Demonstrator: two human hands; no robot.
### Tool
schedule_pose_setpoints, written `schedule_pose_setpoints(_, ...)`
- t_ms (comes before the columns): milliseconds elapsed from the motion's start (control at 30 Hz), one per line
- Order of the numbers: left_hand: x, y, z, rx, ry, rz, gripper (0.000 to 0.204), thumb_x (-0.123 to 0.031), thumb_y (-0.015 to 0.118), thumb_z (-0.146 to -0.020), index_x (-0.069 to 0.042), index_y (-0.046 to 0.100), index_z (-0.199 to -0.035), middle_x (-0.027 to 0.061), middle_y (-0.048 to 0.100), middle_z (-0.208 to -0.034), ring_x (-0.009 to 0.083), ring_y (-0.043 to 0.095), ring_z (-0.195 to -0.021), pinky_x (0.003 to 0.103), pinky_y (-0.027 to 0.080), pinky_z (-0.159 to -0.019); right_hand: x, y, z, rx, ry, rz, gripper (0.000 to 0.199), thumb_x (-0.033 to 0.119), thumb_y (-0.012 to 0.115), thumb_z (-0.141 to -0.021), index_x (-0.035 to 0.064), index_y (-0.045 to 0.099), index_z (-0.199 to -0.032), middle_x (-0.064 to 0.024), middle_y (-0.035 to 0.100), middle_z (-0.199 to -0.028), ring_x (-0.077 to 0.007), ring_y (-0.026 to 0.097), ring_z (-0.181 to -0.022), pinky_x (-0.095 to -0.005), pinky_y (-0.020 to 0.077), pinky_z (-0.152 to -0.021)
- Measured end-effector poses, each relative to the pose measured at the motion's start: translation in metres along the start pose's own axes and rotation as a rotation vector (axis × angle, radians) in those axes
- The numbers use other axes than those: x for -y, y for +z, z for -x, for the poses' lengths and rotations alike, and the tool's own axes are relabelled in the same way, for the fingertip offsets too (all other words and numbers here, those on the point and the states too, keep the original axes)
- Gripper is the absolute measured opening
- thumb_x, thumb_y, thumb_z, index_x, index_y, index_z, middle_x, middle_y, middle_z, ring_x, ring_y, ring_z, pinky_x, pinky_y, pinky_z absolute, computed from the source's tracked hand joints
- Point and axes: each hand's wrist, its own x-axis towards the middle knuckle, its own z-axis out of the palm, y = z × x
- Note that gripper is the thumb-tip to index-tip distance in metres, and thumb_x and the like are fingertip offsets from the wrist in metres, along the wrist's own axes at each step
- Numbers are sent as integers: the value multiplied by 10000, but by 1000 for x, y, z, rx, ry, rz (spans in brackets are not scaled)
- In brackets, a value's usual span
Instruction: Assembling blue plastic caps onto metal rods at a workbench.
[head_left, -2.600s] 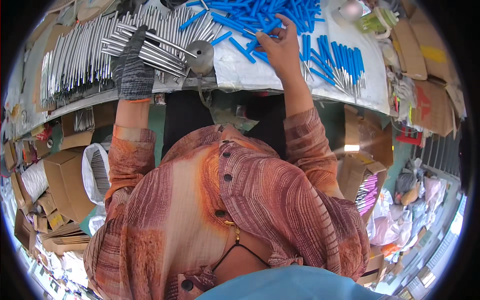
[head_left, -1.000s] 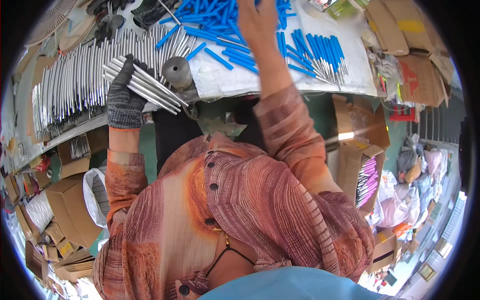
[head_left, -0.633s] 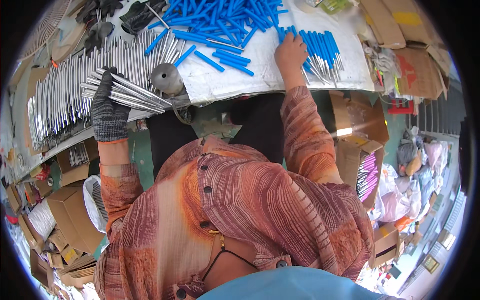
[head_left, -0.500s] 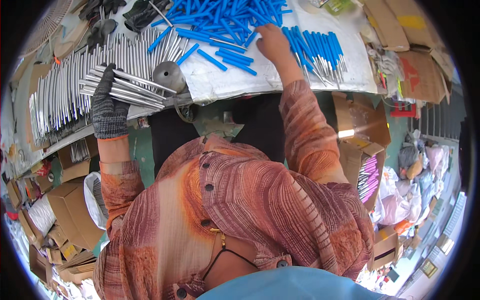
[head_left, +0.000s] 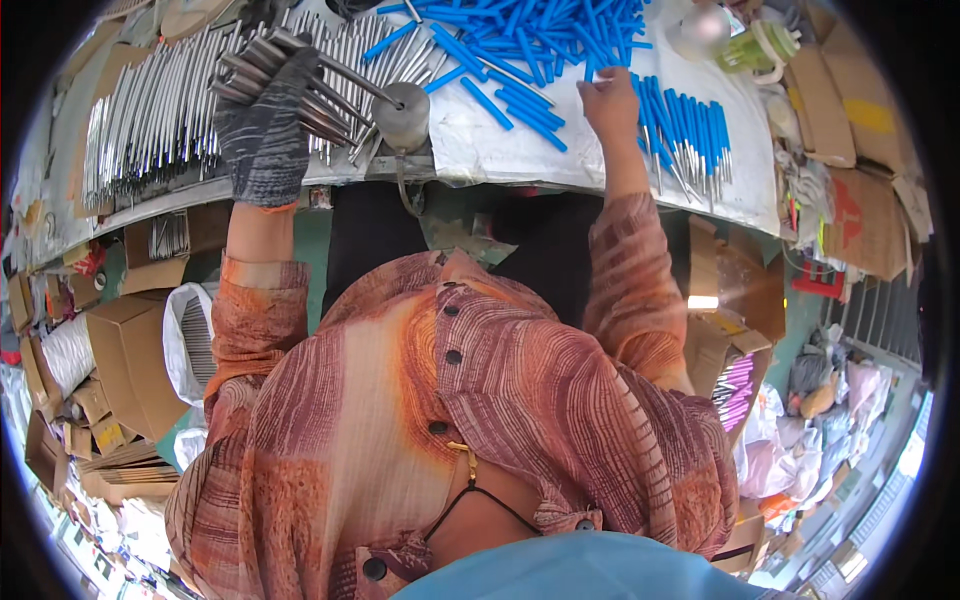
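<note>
My left hand [head_left: 268, 135], in a grey knitted glove, is closed round a bundle of several metal rods [head_left: 325, 105]. One rod of the bundle reaches to the hole in the upper face of a round metal fixture [head_left: 402, 122] at the table's near edge. My bare right hand [head_left: 610, 103] is at the near side of a heap of blue tubes [head_left: 545, 35], its fingers curled together. Whether a tube is between those fingers I cannot make out. Right of it lie several metal rods with blue sleeves [head_left: 697, 125], set side by side.
A long row of bare metal rods [head_left: 150, 110] covers the table's left part. White sheeting [head_left: 470, 150] lies under the blue tubes. Cardboard boxes [head_left: 140, 350] stand below at the left; another box [head_left: 715, 350] at the right holds pink tubes. A green container [head_left: 750, 48] is at the far right.
My left hand has moved up and right with the rods, bringing one rod's end to the fixture. My right hand has drawn back slightly from the heap, fingers curled. The whole view has shifted.
</note>
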Motion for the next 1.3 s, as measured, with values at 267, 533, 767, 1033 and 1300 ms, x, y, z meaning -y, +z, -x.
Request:
schedule_pose_setpoints(267,9,20,16,394,119,-535,153,30,650,-776,-19,639,-921,12,632,-827,67,578,-734,199,462,-618,190,-46,29,106,-44,-1366,635,24,574,-845,33,193,-1353,-144,487,-1061,-224,593,-909,-326,532,-700)
schedule_pose_setpoints(533,18,23,23,323,-217,-64,218,16,663,-764,-24,637,-978,44,636,-891,115,598,-786,238,485,-689,225,-41,33,169,-44,-1485,707,6,549,-856,27,68,-1374,-140,471,-1067,-227,592,-928,-331,537,-731)
schedule_pose_setpoints(767,33,15,13,431,-236,27,248,-19,646,-775,-18,605,-1019,68,620,-938,158,604,-842,273,495,-730,227,-42,39,12,-672,-856,563,-51,607,-780,49,349,-1271,-138,566,-987,-209,630,-850,-309,528,-730)
schedule_pose_setpoints(1033,40,2,3,391,-693,438,247,-91,620,-808,1,603,-1036,109,629,-996,215,611,-891,331,518,-786,246,-64,33,254,-559,-852,208,208,511,-893,2,541,-885,-74,586,-760,-139,561,-647,-275,458,-606)
schedule_pose_setpoints(1300,42,-9,-10,306,-760,587,215,-118,590,-847,-4,579,-1029,91,625,-936,197,615,-822,323,533,-733,228,-12,46,436,-430,-915,269,227,399,-928,19,530,-820,-60,555,-689,-143,543,-655,-274,441,-631)
